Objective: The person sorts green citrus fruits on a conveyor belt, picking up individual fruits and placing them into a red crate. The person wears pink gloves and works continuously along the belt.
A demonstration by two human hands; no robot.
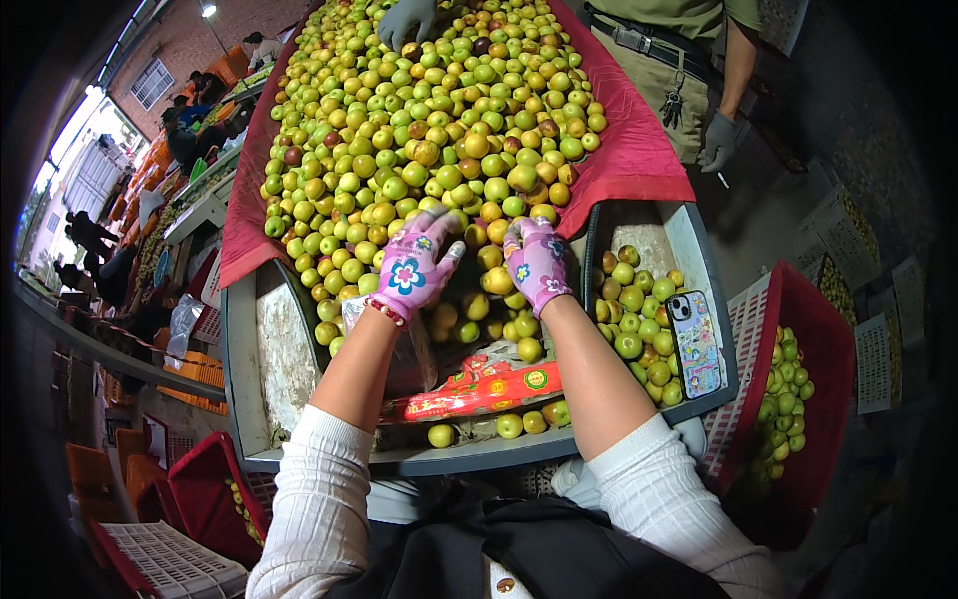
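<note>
A heap of round green-yellow fruits, jujubes by their look, covers the sorting table in front of me. My left hand, in a pink flowered glove, rests palm down on the heap's near edge with fingers spread. In a matching glove, my right hand touches fruits at the same edge, just right of a gap between the hands. No fruit is plainly gripped by either. Below the gap, loose fruits lie near a red printed plastic package. My left forearm partly covers a clear plastic container.
Red cloth lines the table's sides. The right compartment holds fruits and a phone in a patterned case. A red-lined basket of fruit stands right. Across the heap is a gloved hand; a person stands right.
</note>
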